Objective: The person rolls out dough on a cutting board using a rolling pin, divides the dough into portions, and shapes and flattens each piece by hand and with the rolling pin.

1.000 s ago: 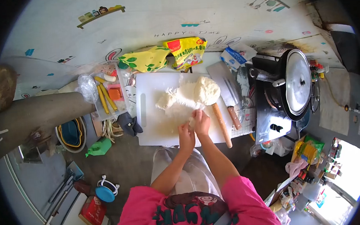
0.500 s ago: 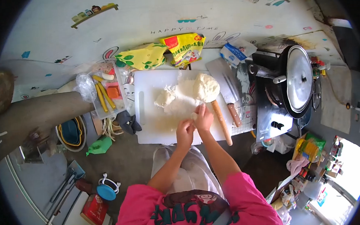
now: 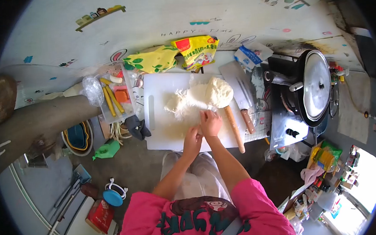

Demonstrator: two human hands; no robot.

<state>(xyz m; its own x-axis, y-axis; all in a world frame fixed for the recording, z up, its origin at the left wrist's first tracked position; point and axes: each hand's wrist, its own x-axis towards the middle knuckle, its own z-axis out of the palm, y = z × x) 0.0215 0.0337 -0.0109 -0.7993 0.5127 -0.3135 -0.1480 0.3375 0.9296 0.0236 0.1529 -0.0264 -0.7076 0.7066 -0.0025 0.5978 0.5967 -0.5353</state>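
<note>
My left hand (image 3: 192, 139) and my right hand (image 3: 211, 122) meet above the front half of a white cutting board (image 3: 168, 137). Their fingers are curled together around a small pale piece of dough (image 3: 199, 130), mostly hidden by them. A large lump of dough (image 3: 220, 93) sits behind my right hand on the board. Loose flour and floury scraps (image 3: 178, 103) lie to its left. A wooden rolling pin (image 3: 234, 130) slants from the lump past the board's front edge. Beyond it rests a cleaver (image 3: 240, 89) with a brown wooden handle.
To the right, a lidded wok (image 3: 314, 85) stands on a cooktop (image 3: 284, 129). On the left is a clear plastic container (image 3: 129, 88) with yellow sticks and an orange block. A yellow food packet (image 3: 196, 53) and a leaf-patterned bag (image 3: 153, 59) lie against the wall.
My right hand has turned more knuckles-up, its fingers reaching over the board, and the small dough piece is more covered. The whole view has shifted slightly.
</note>
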